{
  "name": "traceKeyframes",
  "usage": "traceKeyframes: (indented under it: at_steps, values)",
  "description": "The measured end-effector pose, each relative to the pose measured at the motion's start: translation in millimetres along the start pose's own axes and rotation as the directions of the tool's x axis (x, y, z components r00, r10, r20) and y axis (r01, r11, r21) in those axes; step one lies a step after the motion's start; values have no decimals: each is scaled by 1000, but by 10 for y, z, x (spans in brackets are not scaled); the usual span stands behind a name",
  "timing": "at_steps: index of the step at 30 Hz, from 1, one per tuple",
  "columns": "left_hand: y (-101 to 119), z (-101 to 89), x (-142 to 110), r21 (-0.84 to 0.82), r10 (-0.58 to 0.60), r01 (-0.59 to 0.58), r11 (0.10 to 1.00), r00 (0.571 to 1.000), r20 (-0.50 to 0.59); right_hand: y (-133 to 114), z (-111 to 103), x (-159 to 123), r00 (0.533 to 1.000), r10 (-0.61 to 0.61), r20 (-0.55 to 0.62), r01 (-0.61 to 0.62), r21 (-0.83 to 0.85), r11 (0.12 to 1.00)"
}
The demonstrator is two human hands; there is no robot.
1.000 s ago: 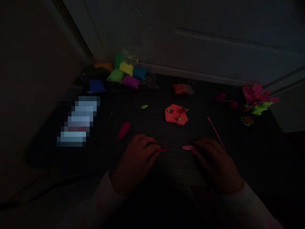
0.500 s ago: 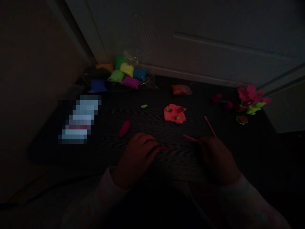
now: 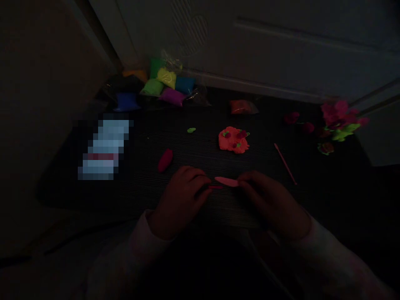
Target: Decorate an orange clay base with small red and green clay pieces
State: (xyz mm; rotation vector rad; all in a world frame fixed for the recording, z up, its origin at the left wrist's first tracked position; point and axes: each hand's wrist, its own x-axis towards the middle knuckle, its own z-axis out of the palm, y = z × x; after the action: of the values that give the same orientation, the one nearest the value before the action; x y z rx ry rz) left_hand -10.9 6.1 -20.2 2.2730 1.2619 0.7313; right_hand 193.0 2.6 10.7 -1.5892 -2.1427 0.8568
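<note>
My right hand (image 3: 271, 202) pinches the end of a pink modelling-clay knife (image 3: 226, 181), its flat blade pointing left. Just below the blade, a thin dark-pink strip of clay (image 3: 216, 187) sticks out from the fingertips of my left hand (image 3: 184, 200), which are closed on it. An oval lump of dark-pink clay (image 3: 165, 161) lies behind my left hand. Farther back sits an orange clay piece (image 3: 229, 143) with small red and green bits on it. A small light-green clay piece (image 3: 191, 130) rests to its left. The scene is very dim.
Bags of coloured clay (image 3: 171, 96) are heaped at the back left, with an orange bag (image 3: 243, 107) apart. A blurred bright screen (image 3: 106, 143) lies at left. A thin pink stick tool (image 3: 285, 163) and pink clay flowers (image 3: 339, 114) are at right. A door stands behind.
My right hand has brought the clay knife left, close to the strip in my left hand. More of the blade shows. The view has tilted slightly, and my left hand stays in place.
</note>
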Motion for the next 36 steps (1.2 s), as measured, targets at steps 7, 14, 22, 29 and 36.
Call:
traceKeyframes:
  at_steps: [7, 14, 22, 29, 36]
  values:
    - [8, -17, -3, 13, 15, -15, 1000, 1000, -14, 7, 69, -22, 992, -99, -76, 94, -66, 993]
    - [25, -56, -55, -2, -2, 2, 1000, 997, -82, 74, 193, -95, 907, -380, -180, 311, -321, 895]
    - [53, -73, -45, -61, 59, -66, 996, 991, -118, 29, 237, -111, 905, -397, -151, 348, -273, 897]
    - [37, -30, -36, -38, 64, -68, 997, 992, -110, 84, 259, -133, 907, -388, -165, 344, -241, 907]
    - [15, 1, -68, 32, 102, -100, 994, 991, -81, 94, 270, -119, 906, -390, -166, 349, -231, 908]
